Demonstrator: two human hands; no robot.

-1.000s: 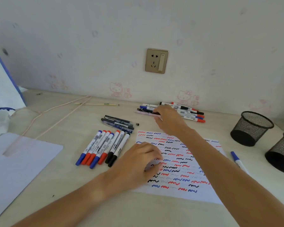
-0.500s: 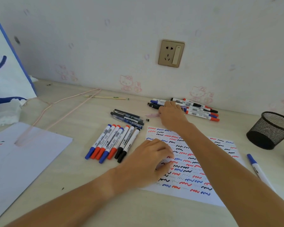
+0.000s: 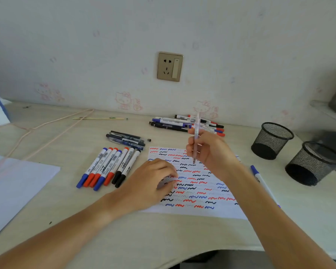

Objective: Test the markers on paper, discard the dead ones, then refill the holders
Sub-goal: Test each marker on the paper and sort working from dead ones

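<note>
A home desk, likely in a child's room, is suggested by the wall (image 3: pixel 241 45) decorated with pink cartoon cat stickers (image 3: pixel 125 100), a wall socket (image 3: pixel 169 66) and a light wooden desktop (image 3: pixel 163 235).

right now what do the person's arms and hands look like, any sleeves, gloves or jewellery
Both arms are bare for as much of the forearm as the picture shows; no sleeve edge is in view. The left hand and the right hand wear no gloves, and no rings, watch or bracelet show at the fingers or wrists. No markings or bandages are visible.
</note>
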